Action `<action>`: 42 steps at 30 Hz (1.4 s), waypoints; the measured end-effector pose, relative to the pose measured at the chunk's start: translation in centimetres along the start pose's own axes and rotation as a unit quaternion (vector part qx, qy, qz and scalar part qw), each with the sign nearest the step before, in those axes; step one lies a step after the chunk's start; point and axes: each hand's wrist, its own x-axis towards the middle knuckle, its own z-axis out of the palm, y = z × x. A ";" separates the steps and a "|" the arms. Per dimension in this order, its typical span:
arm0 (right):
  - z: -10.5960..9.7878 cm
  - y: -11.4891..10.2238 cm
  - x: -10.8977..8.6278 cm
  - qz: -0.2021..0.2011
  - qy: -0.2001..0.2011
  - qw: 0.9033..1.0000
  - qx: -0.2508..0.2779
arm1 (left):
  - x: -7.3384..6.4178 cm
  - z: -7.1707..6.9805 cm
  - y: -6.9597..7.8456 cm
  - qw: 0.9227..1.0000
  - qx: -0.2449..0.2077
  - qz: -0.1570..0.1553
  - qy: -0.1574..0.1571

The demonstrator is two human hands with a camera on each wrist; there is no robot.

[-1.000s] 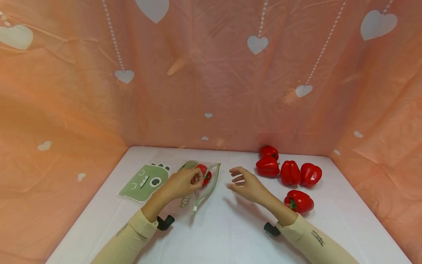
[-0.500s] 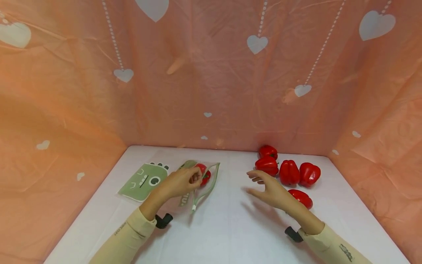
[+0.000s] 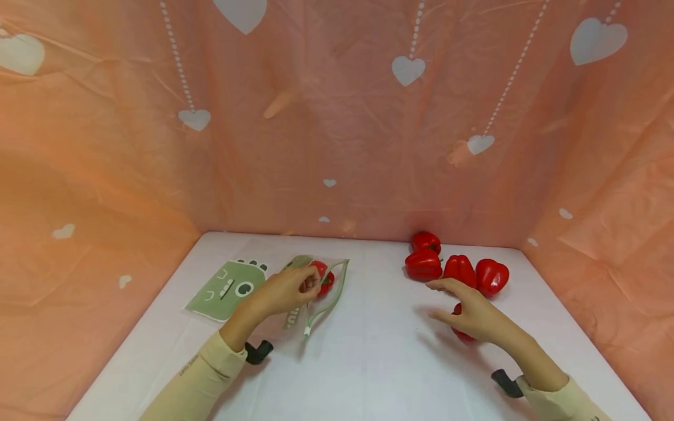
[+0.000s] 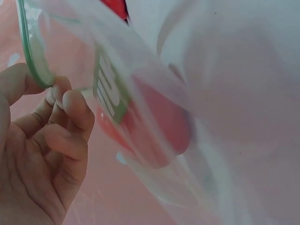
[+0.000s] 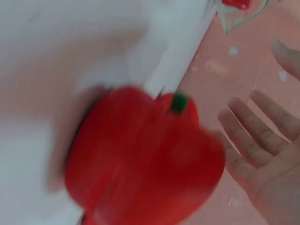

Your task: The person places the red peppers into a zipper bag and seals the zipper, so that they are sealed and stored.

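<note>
A clear zip bag (image 3: 329, 310) with a green zip rim lies at centre left, its mouth spread apart. My left hand (image 3: 288, 290) pinches the bag's rim between thumb and fingertips, plain in the left wrist view. Inside the bag is one red bell pepper (image 4: 164, 124), blurred through the plastic. Over on the right, my right hand (image 3: 476, 313) hovers with fingers extended and holds nothing. The nearest red bell pepper (image 5: 145, 159) is partly hidden behind that hand in the head view and looms large in the right wrist view.
Behind the right hand, several more red bell peppers (image 3: 423, 265) sit in a group. A flat green bag with a one-eyed monster print (image 3: 223, 292) lies at the left of the white table (image 3: 368, 374). Orange cloth with hearts (image 3: 337, 146) walls the back and sides.
My right hand has moved from near the bag toward the right, over to the nearest pepper. The left hand keeps its pinch on the bag's rim.
</note>
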 end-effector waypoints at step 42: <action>-3.2 7.2 -4.7 0.109 -0.114 0.987 0.042 | -0.4 -0.7 -0.1 1.000 -0.019 -0.017 0.003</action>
